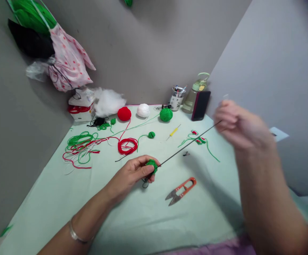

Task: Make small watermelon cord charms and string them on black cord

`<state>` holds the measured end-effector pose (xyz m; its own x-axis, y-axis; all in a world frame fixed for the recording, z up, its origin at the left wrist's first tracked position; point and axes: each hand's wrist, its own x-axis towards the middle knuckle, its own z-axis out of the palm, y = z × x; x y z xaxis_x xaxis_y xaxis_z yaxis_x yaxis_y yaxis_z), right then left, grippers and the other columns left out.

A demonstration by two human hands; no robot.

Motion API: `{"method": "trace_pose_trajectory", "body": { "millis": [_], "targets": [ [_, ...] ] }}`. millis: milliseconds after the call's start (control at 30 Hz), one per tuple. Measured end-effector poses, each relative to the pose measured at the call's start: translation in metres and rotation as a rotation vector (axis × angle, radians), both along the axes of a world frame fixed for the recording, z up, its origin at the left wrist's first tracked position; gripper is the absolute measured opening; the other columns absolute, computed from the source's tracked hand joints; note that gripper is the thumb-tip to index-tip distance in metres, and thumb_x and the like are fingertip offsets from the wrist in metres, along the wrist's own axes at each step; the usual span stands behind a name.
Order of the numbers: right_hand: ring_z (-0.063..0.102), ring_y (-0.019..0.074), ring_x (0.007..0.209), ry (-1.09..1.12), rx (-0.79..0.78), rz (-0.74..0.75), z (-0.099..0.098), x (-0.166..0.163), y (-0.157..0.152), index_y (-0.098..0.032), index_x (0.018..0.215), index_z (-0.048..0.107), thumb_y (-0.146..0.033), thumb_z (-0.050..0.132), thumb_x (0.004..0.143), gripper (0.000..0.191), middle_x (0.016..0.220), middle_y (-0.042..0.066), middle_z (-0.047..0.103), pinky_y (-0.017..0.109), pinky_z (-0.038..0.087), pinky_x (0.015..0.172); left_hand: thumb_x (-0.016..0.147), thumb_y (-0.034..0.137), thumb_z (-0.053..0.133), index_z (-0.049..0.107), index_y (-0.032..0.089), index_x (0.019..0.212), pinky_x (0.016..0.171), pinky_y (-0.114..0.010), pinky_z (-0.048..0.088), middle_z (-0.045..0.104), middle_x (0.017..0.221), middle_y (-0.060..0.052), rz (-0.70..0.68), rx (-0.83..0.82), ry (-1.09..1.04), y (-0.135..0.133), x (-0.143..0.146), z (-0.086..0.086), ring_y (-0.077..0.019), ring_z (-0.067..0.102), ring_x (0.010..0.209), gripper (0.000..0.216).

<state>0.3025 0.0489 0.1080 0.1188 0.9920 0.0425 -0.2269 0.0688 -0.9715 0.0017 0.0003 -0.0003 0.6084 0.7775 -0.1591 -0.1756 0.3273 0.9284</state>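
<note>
My left hand (135,173) pinches a small green crocheted piece (152,165) just above the pale green table (132,219). A taut black thread (191,143) runs from that piece up to my right hand (239,125), which is raised at the right, blurred, with fingers pinched together on the thread's end; a thin pale tip shows above the fingers. Orange thread snips (180,190) lie on the table just right of my left hand.
Red (124,113), white (143,110) and green (166,114) yarn balls sit at the back, with loose red and green yarn (90,145) at the left. A pen cup (176,98), a bottle (196,92), a phone (201,105), stuffing (108,101) and a yellow-handled tool (174,131) are also there.
</note>
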Motion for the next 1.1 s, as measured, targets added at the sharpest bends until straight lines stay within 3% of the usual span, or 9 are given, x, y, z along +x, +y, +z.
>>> {"method": "trace_pose_trajectory", "body": {
  "millis": [67, 133, 267, 367, 567, 667, 900, 1000, 1100],
  "targets": [
    [0.019, 0.0060, 0.045, -0.050, 0.215, -0.221, 0.014, 0.021, 0.011, -0.024, 0.073, 0.052, -0.015, 0.066, 0.081, 0.019, 0.053, -0.010, 0.028, 0.025, 0.011, 0.042, 0.090, 0.037, 0.065, 0.067, 0.017, 0.103, 0.067, -0.024, 0.039, 0.062, 0.075, -0.001, 0.006, 0.012, 0.006, 0.001, -0.002, 0.001, -0.0113, 0.055, 0.071, 0.024],
    [0.020, 0.0060, 0.044, -0.087, 0.246, -0.253, 0.016, 0.023, 0.016, -0.024, 0.083, 0.058, -0.013, 0.063, 0.083, 0.013, 0.051, -0.010, 0.031, 0.026, 0.010, 0.044, 0.091, 0.036, 0.065, 0.066, 0.017, 0.105, 0.071, -0.024, 0.041, 0.063, 0.076, -0.001, 0.037, 0.029, -0.009, 0.002, -0.002, 0.001, -0.0117, 0.057, 0.074, 0.024],
    [0.030, 0.0067, 0.048, -0.295, 0.179, 0.014, -0.014, -0.024, -0.004, -0.017, 0.091, 0.071, -0.017, 0.065, 0.084, 0.009, 0.054, -0.006, 0.040, 0.025, 0.018, 0.047, 0.090, 0.034, 0.066, 0.061, 0.020, 0.107, 0.074, -0.027, 0.044, 0.062, 0.081, 0.000, 0.110, 0.042, -0.053, 0.004, 0.001, 0.002, -0.0130, 0.061, 0.076, 0.021],
    [0.047, 0.0105, 0.064, -0.810, 0.210, 0.380, -0.042, -0.070, -0.030, -0.019, 0.100, 0.073, -0.029, 0.065, 0.090, 0.015, 0.073, -0.001, 0.054, 0.025, 0.036, 0.058, 0.090, 0.034, 0.066, 0.058, 0.020, 0.099, 0.074, -0.028, 0.046, 0.061, 0.083, 0.001, 0.145, 0.037, -0.053, 0.004, 0.002, 0.002, -0.0132, 0.062, 0.076, 0.018],
    [0.048, 0.0086, 0.062, -1.073, 0.516, 0.464, -0.062, -0.098, -0.045, -0.017, 0.086, 0.066, -0.016, 0.060, 0.094, 0.010, 0.077, -0.001, 0.054, 0.022, 0.038, 0.059, 0.088, 0.033, 0.069, 0.057, 0.018, 0.091, 0.071, -0.025, 0.046, 0.058, 0.082, 0.002, 0.161, 0.020, -0.024, 0.005, 0.004, 0.001, -0.0111, 0.061, 0.073, 0.020],
    [0.050, 0.0096, 0.063, -1.089, 0.587, 0.308, -0.058, -0.087, -0.033, -0.017, 0.079, 0.062, -0.013, 0.056, 0.092, 0.015, 0.075, 0.000, 0.055, 0.022, 0.039, 0.060, 0.088, 0.034, 0.068, 0.057, 0.018, 0.090, 0.069, -0.026, 0.046, 0.059, 0.078, 0.002, 0.133, 0.036, -0.025, 0.005, 0.004, -0.002, -0.0118, 0.061, 0.070, 0.020],
    [0.040, 0.0114, 0.054, -0.976, 0.480, -0.592, -0.055, -0.023, 0.011, -0.019, 0.063, 0.057, -0.012, 0.060, 0.076, 0.015, 0.061, -0.003, 0.047, 0.027, 0.033, 0.054, 0.088, 0.031, 0.068, 0.058, 0.017, 0.088, 0.071, -0.026, 0.047, 0.059, 0.080, 0.001, 0.020, 0.060, -0.030, 0.002, 0.002, 0.000, -0.0113, 0.062, 0.070, 0.017],
    [0.037, 0.0106, 0.050, -0.863, 0.398, -0.668, -0.057, -0.010, 0.016, -0.019, 0.062, 0.058, -0.016, 0.063, 0.074, 0.014, 0.055, -0.004, 0.044, 0.026, 0.029, 0.050, 0.089, 0.032, 0.068, 0.058, 0.018, 0.089, 0.071, -0.026, 0.047, 0.059, 0.080, 0.001, 0.031, 0.048, -0.034, 0.002, 0.002, 0.002, -0.0106, 0.061, 0.068, 0.017],
    [0.036, 0.0096, 0.048, -0.752, 0.384, -0.581, -0.056, -0.009, 0.015, -0.019, 0.065, 0.062, -0.023, 0.067, 0.075, 0.011, 0.054, -0.005, 0.045, 0.026, 0.027, 0.047, 0.087, 0.032, 0.069, 0.059, 0.018, 0.092, 0.073, -0.027, 0.047, 0.060, 0.084, 0.001, 0.051, 0.036, -0.024, 0.003, 0.001, 0.003, -0.0113, 0.062, 0.071, 0.019]
  ]
}}
